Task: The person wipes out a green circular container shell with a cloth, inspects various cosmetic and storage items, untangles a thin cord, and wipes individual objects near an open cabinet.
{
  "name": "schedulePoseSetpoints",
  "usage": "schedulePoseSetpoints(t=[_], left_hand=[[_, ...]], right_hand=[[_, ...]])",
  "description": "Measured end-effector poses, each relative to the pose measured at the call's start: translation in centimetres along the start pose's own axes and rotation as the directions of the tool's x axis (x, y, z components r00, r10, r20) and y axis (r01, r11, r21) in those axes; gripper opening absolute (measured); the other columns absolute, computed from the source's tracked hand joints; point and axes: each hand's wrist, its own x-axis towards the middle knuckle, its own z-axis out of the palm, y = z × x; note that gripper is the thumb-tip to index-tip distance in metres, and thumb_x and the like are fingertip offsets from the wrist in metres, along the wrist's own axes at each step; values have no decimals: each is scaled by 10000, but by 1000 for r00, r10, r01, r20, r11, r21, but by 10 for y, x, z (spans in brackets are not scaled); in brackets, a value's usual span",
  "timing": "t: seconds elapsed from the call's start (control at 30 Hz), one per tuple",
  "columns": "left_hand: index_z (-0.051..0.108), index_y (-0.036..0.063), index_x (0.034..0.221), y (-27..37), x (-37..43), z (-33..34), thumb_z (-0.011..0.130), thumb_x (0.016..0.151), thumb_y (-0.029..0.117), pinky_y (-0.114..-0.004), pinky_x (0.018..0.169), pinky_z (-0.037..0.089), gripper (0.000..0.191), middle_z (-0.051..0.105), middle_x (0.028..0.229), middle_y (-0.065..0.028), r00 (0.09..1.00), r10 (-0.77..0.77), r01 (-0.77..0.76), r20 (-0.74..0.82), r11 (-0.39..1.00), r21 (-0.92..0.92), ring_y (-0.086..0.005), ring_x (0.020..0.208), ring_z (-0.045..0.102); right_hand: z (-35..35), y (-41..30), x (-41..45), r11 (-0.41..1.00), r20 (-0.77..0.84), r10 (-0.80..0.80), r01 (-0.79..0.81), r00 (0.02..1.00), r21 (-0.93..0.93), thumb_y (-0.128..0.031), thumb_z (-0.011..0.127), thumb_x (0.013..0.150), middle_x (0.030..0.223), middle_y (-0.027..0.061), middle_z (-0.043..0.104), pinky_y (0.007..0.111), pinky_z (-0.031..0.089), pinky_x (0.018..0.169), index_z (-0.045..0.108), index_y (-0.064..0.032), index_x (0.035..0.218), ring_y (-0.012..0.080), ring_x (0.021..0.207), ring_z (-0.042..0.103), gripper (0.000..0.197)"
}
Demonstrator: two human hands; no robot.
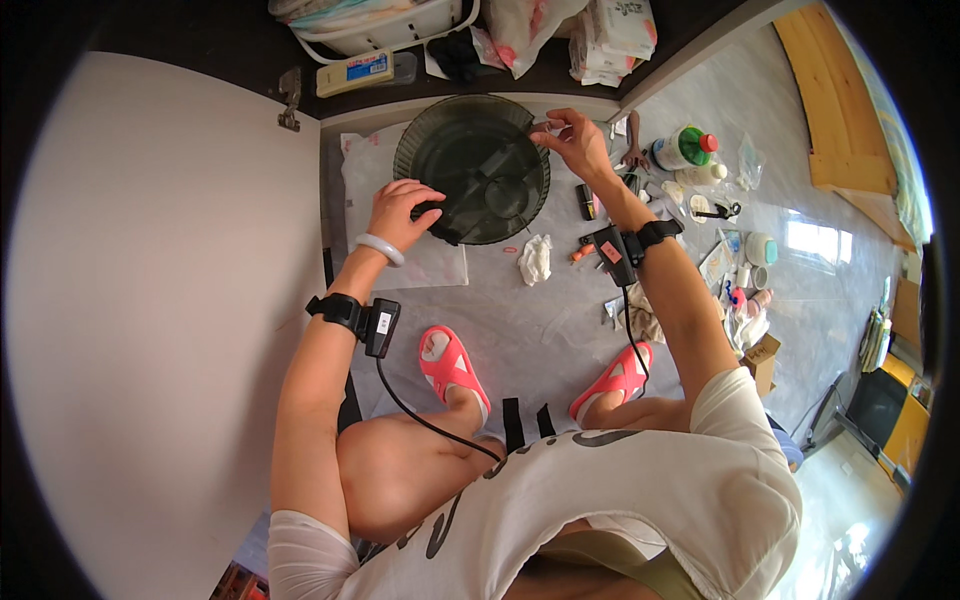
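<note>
A round, dark translucent bowl with a ribbed rim (pixel 472 161) lies before me, close to the cabinet's bottom edge. At its lower left rim is my left hand (pixel 405 212), thumb and fingers curved around a small dark piece that I cannot make out. My right hand (pixel 574 142) is at the bowl's upper right side, fingers bent and thumb apart; whether it pinches the rim or something small is unclear. A crumpled white tissue (pixel 535 259) lies on the floor just below the bowl.
A white cabinet door (pixel 172 285) stands at the left. The dark shelf above holds a white basket (pixel 375 34), a cream case (pixel 355 73) and tissue packs (pixel 619 34). On the floor at right are a green bottle with a red cap (pixel 686 147), a white jar (pixel 760 249) and a cardboard box (pixel 761 364).
</note>
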Motion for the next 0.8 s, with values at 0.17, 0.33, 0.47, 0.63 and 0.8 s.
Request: schedulePoseSetpoints(t=[0.17, 0.33, 0.47, 0.63, 0.8], left_hand=[[666, 146, 1001, 6, 5, 2, 665, 772, 226, -396, 980, 350, 243, 637, 1057, -42, 1000, -31, 31, 3, 999, 17, -263, 1106, 506], [661, 149, 1012, 9, 4, 3, 666, 776, 234, -395, 1000, 314, 250, 631, 1077, -40, 998, -50, 48, 33, 997, 65, -251, 1140, 482], [662, 161, 989, 6, 9, 8, 663, 765, 226, -395, 945, 361, 232, 631, 1047, -41, 1000, -26, 26, -16, 1000, 15, -256, 1074, 512], [657, 136, 980, 4, 9, -4, 648, 770, 162, -388, 897, 413, 212, 634, 1019, -66, 983, -56, 59, -177, 998, 8, -270, 999, 544], [614, 167, 1091, -3, 13, 1, 689, 735, 178, -426, 977, 354, 364, 462, 1264, -104, 947, -120, 155, -298, 983, 98, -340, 1152, 411]], right_hand=[[-12, 19, 2, 955, 57, 42, -57, 997, 291, -247, 734, 765, 956, 85, 661, 271, 481, 754, 614, 20, 1056, 155, 833, 635, 413], [-12, 25, -2, 963, 155, 9, -50, 988, 265, -163, 653, 833, 956, 90, 667, 274, 475, 791, 598, 27, 1092, 160, 887, 640, 326], [-27, 51, 2, 957, 146, -29, -15, 989, 289, -31, 581, 828, 1032, 121, 654, 273, 483, 810, 558, 32, 1143, 178, 940, 636, 323], [-66, 80, -23, 963, 165, 260, -243, 951, -115, -67, 592, 791, 871, 106, 679, 298, 495, 716, 668, -32, 967, 187, 809, 646, 195], [-63, 107, -74, 909, 181, 276, -195, 944, -369, -268, 693, 731, 774, 121, 670, 368, 494, 691, 683, -70, 847, 289, 758, 646, 231]])
